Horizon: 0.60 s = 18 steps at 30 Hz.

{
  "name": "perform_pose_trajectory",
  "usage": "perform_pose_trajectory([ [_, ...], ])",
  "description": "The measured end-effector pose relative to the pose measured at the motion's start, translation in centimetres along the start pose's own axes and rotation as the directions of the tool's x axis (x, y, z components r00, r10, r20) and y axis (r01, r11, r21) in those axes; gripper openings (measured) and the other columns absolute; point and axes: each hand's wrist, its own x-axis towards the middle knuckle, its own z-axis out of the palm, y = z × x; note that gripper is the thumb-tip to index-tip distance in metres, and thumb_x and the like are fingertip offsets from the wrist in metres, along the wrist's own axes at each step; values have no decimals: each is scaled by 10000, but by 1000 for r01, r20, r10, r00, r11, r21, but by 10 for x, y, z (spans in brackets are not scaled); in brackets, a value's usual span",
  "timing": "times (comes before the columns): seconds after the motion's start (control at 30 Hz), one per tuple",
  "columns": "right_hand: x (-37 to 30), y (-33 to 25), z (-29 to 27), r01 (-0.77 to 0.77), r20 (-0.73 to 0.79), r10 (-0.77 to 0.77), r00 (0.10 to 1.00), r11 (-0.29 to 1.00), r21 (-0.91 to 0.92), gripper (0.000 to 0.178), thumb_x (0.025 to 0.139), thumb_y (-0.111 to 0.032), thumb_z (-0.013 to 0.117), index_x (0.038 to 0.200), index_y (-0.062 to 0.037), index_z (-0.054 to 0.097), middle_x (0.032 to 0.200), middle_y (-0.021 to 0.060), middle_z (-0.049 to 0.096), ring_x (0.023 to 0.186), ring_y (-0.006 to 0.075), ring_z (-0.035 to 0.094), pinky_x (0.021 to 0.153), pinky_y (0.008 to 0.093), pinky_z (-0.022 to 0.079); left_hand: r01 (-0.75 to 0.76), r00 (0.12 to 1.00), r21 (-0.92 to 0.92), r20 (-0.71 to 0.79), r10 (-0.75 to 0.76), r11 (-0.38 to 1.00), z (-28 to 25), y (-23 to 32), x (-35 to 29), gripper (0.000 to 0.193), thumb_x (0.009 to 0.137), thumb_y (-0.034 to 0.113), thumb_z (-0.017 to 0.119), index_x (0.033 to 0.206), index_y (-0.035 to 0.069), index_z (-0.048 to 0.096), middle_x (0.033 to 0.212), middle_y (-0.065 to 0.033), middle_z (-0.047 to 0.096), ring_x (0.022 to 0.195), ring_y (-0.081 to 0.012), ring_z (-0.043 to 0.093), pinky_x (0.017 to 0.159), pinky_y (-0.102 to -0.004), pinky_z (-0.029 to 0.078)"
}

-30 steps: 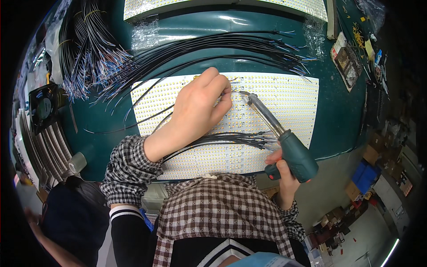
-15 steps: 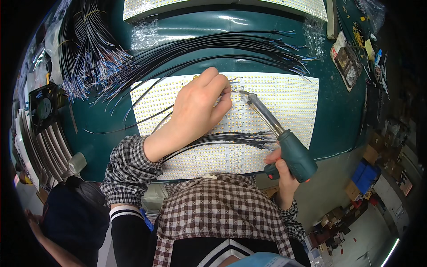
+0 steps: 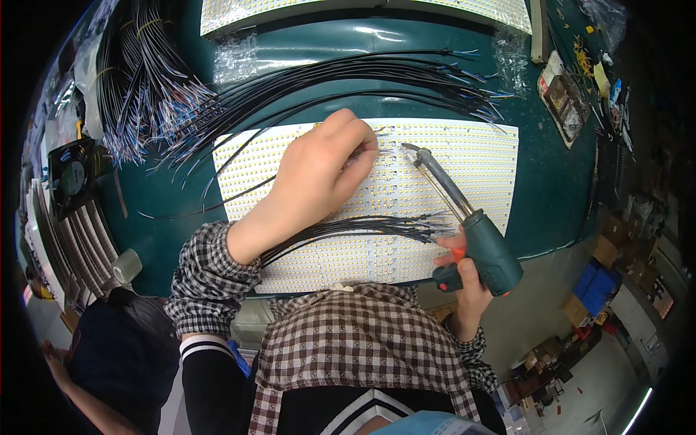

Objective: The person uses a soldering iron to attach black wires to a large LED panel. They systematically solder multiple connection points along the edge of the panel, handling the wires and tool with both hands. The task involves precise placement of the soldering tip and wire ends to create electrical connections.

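Note:
My left hand [image 3: 319, 163] is over the middle of a white LED board [image 3: 475, 174] dotted with small yellow chips. Its thumb and fingers pinch the end of a black cable [image 3: 239, 194], whose thin wire ends show just beyond the fingertips. A dark green soldering gun [image 3: 493, 254] with a red trigger is gripped in my right hand [image 3: 470, 286]. The gun's tip sits over the board, a small gap to the right of the pinched wires. Across the board's near half, below my left hand, lies a small bundle of black cables [image 3: 370, 228] with stripped ends.
Behind the board spreads a row of black cables [image 3: 348, 74] on the green table [image 3: 547, 181]. Tied cable bundles [image 3: 148, 80] lie at the far left, above a small fan [image 3: 71, 174]. More LED panels [image 3: 283, 16] stand at the back. A stained pad [image 3: 564, 105] lies far right.
The soldering gun has shifted slightly right, its tip moving away from the wire ends. The fingers of my right hand have loosened around the trigger, and my left hand has moved slightly.

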Motion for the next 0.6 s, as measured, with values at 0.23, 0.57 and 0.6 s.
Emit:
perform_pose_trajectory([
  [0.23, -1, 2, -1, 30, -12, -31, 999, 997, -76, 468, 864, -183, 608, 1197, 114, 467, 969, 187, 625, 865, 267, 647, 635, 337, 579, 22, 993, 40, 112, -26, 999, -6, 3, 10, 86, 752, 43, 615, 814, 25, 559, 771, -88, 530, 659, -222, 565, 568, -307, 449],
  [0.57, -4, 3, -4, -1, -21, -1, 1000, 995, -101, 516, 860, -221, 610, 1207, 129, 455, 884, 151, 618, 774, 240, 638, 632, 326, 569, -17, 1000, 127, 15, 16, 992, 4, 1, 4, 116, 755, 56, 661, 808, 30, 560, 761, -88, 541, 621, -238, 572, 542, -312, 455],
  [0.6, -4, 2, -3, -12, -20, 11, 1000, 997, -75, 402, 852, -156, 618, 1135, 107, 505, 885, 145, 626, 770, 226, 640, 653, 323, 561, 2, 1000, 135, 6, -3, 991, 5, 2, 4, 117, 748, 63, 658, 801, 37, 557, 760, -92, 535, 631, -256, 573, 545, -337, 459],
])
